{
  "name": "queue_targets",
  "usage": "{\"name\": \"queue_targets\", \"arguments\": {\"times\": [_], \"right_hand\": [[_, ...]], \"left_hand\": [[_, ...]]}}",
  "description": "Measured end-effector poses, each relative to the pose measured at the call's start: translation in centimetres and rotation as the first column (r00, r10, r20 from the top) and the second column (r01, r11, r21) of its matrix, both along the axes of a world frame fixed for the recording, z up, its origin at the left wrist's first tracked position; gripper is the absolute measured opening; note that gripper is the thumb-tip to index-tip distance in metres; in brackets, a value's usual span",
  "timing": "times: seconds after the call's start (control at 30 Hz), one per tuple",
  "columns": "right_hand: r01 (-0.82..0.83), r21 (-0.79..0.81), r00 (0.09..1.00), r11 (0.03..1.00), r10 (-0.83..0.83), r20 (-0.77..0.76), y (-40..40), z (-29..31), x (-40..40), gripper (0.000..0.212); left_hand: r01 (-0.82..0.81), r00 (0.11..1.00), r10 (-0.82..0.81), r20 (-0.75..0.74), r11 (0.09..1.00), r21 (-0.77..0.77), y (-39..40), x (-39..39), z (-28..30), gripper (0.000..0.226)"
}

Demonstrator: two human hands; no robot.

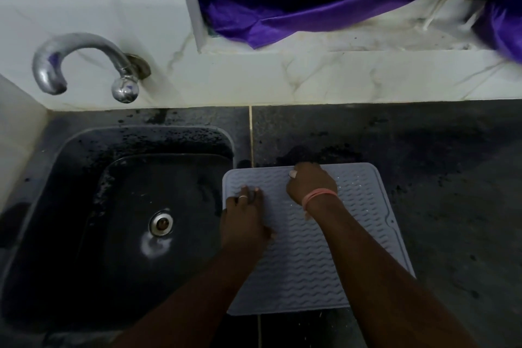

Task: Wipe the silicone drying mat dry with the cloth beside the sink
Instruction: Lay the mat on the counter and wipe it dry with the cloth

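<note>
L hand (244, 223) lies flat, fingers (250, 192) spread narrow & pressed onto the left part of the mat, holding nothing; ring on one finger. R hand (310, 183) is curled at the mat's upper edge, knuckles up; fingers tucked under, so can't tell if they grip anything. Pink band (317, 195) on the R wrist. Both forearms come in from the bottom of the frame, crossing the mat.

Silicone drying mat (310, 257), grey w/ wavy ridges, sits center-right of frame on the dark countertop (437, 192), its left edge just beside the sink (84, 206); a few water beads glint on its right part. No cloth visible anywhere. Sink fills lower left, black, wet, drain (161, 223) near its middle. Chrome tap (84, 62) upper left on the white tiled wall. Purple fabric (310, 17) hangs in a window recess at top right.
</note>
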State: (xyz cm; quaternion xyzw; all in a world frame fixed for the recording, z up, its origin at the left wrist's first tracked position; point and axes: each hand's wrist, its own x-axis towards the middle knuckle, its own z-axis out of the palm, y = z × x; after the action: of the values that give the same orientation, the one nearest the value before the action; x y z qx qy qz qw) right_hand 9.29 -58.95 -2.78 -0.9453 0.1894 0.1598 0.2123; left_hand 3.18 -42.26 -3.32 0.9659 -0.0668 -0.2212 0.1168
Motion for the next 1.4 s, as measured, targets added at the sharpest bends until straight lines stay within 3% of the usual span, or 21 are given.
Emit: {"name": "queue_targets", "arguments": {"times": [0.23, 0.5, 0.63, 0.7, 0.8, 0.87, 0.93, 1.0, 1.1, 1.17, 1.4], "right_hand": [[-0.118, 0.097, 0.993, 0.988, 0.119, -0.007, 5.5, 0.1, 1.2, 0.037], [-0.281, 0.032, 0.955, 0.959, 0.283, -0.091, 8.7, 1.0, 3.4, 0.035], [-0.362, 0.012, 0.928, 0.932, 0.362, -0.088, 9.9, 1.3, 3.8, 0.030], [-0.414, 0.059, 0.903, 0.908, 0.418, -0.094, 10.2, 1.5, 4.1, 0.026], [-0.434, 0.298, 0.873, 0.850, 0.479, -0.094, 9.9, 1.8, 4.6, 0.031], [-0.302, 0.449, 0.938, 0.841, 0.346, -0.017, 8.6, 2.6, 4.4, 0.027], [-0.057, 0.603, 0.998, 0.795, 0.047, 0.032, 5.7, 3.3, 3.4, 0.018], [0.124, 0.632, 0.981, 0.765, -0.191, 0.038, 1.5, 3.1, 1.5, 0.012], [0.242, 0.346, 0.943, 0.906, -0.303, 0.134, -5.9, 2.7, -2.2, 0.019], [0.303, 0.172, 0.930, 0.938, -0.330, 0.163, -9.5, 2.6, -4.5, 0.025], [0.346, 0.025, 0.921, 0.938, -0.345, 0.180, -14.4, -0.3, -5.9, 0.037]], "left_hand": [[-0.025, 0.999, 0.028, 0.024, 0.994, -0.109, 0.3, 0.0, -0.4, 0.102], [-0.025, 0.999, 0.028, 0.028, 0.993, -0.112, 0.7, 0.0, 0.0, 0.077], [-0.039, 0.999, 0.042, 0.025, 0.993, -0.107, 0.7, -0.1, -0.3, 0.088], [-0.026, 0.999, 0.028, 0.034, 0.996, -0.082, 0.6, -0.1, -0.3, 0.087], [-0.014, 0.999, 0.017, 0.034, 0.996, -0.087, 0.6, -0.1, -0.1, 0.086], [-0.011, 0.999, 0.016, 0.044, 0.993, -0.115, 0.6, -0.1, 0.1, 0.091], [0.018, 0.999, -0.014, 0.042, 0.995, -0.103, 0.6, -0.1, 0.0, 0.100], [0.047, 0.999, -0.046, 0.015, 0.997, -0.058, 0.6, 0.0, -0.2, 0.101], [0.065, 0.998, -0.065, -0.014, 0.998, -0.015, 0.3, 0.2, -0.3, 0.103], [0.049, 0.999, -0.049, -0.020, 0.999, -0.018, 0.3, 0.3, -0.5, 0.105], [0.022, 1.000, -0.022, -0.014, 1.000, -0.008, -0.2, 0.2, -0.4, 0.110]]}}
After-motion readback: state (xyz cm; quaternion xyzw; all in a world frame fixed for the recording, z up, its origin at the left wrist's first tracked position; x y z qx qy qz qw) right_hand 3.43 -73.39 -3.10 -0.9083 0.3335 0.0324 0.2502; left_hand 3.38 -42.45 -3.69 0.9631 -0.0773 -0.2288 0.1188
